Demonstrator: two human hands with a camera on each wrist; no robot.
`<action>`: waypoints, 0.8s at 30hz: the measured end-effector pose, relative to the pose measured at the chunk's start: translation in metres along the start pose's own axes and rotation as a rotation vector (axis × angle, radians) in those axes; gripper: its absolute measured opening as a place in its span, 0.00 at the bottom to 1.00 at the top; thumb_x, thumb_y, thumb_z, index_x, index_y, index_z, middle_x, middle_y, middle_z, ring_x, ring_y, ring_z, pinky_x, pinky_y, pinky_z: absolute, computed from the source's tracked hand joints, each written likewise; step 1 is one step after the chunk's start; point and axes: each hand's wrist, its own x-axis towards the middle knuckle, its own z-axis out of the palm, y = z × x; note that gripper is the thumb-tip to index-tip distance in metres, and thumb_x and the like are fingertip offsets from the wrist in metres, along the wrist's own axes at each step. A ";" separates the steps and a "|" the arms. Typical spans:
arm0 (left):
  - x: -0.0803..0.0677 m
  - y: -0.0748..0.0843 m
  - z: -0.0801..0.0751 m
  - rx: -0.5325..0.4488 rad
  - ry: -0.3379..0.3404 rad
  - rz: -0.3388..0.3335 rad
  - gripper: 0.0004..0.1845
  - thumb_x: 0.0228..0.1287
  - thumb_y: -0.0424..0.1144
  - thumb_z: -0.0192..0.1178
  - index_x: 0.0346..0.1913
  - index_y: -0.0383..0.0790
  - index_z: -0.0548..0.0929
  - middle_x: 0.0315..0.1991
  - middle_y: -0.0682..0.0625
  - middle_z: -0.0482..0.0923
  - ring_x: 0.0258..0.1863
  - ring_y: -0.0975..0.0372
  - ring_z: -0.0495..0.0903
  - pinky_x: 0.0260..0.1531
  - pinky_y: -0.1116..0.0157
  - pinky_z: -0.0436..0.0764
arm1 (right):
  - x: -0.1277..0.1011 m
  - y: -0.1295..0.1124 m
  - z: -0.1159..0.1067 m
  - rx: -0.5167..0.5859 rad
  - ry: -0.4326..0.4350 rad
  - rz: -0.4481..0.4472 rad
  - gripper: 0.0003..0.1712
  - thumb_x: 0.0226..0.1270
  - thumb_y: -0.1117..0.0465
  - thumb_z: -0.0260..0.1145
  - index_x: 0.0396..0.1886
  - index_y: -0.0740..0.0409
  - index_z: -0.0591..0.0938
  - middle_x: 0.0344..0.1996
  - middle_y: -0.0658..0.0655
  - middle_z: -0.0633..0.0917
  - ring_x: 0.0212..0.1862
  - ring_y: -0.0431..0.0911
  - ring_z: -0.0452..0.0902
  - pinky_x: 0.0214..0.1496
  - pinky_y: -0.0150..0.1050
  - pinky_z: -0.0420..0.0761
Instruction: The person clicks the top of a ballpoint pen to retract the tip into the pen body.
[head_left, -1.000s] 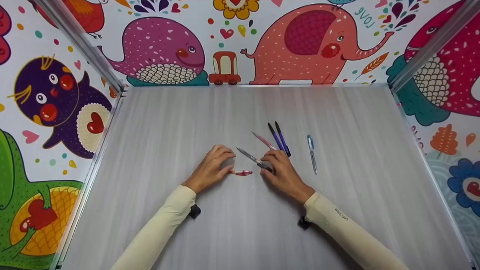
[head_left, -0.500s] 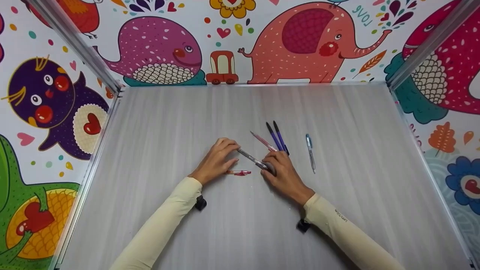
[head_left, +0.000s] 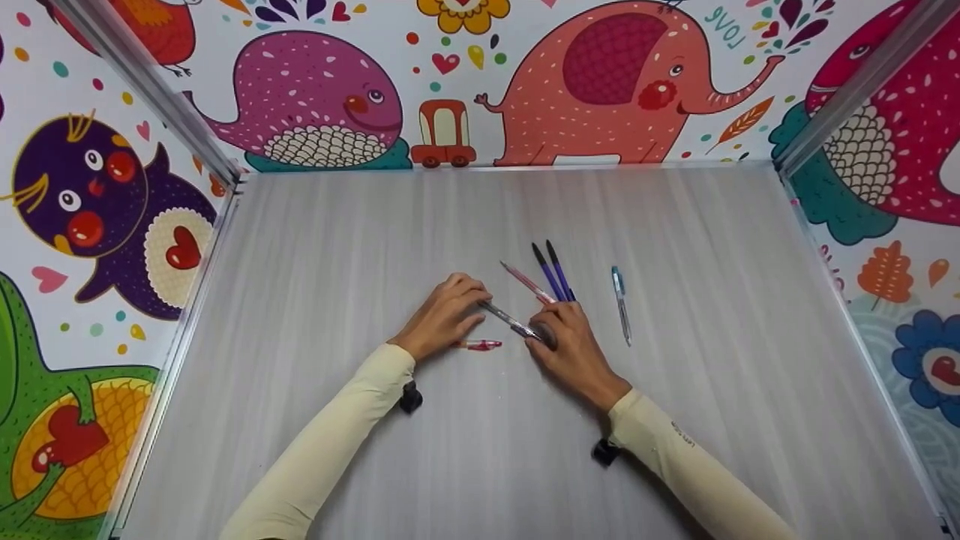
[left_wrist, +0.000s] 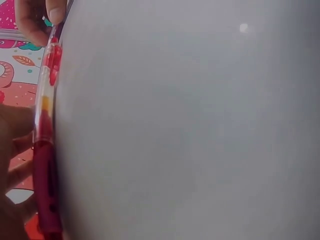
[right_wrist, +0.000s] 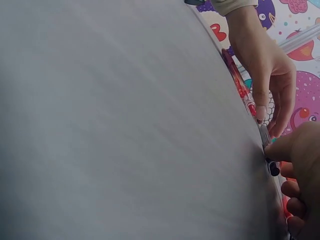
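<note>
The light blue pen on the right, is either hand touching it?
No, the light blue pen lies alone on the table, apart from both hands.

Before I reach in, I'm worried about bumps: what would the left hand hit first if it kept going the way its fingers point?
Probably the right hand: both grip the grey pen between them.

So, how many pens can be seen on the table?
6: a grey pen between both hands, a red pen below it, a pink pen, two purple pens, a blue pen rightmost.
</note>
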 end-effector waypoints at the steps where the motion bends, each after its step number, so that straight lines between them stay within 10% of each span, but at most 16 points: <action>1: 0.000 0.000 0.000 0.004 -0.003 0.002 0.15 0.73 0.33 0.74 0.59 0.35 0.89 0.58 0.44 0.86 0.60 0.49 0.80 0.63 0.47 0.80 | 0.000 0.000 0.000 -0.002 0.002 0.004 0.14 0.66 0.65 0.84 0.48 0.60 0.89 0.51 0.57 0.84 0.56 0.55 0.75 0.59 0.53 0.78; 24: 0.005 -0.006 0.005 0.022 -0.030 -0.039 0.10 0.76 0.38 0.72 0.54 0.40 0.92 0.55 0.46 0.86 0.61 0.52 0.80 0.66 0.44 0.76 | -0.003 0.000 0.005 -0.022 0.030 0.015 0.11 0.64 0.67 0.84 0.41 0.59 0.89 0.44 0.56 0.82 0.49 0.52 0.73 0.51 0.48 0.73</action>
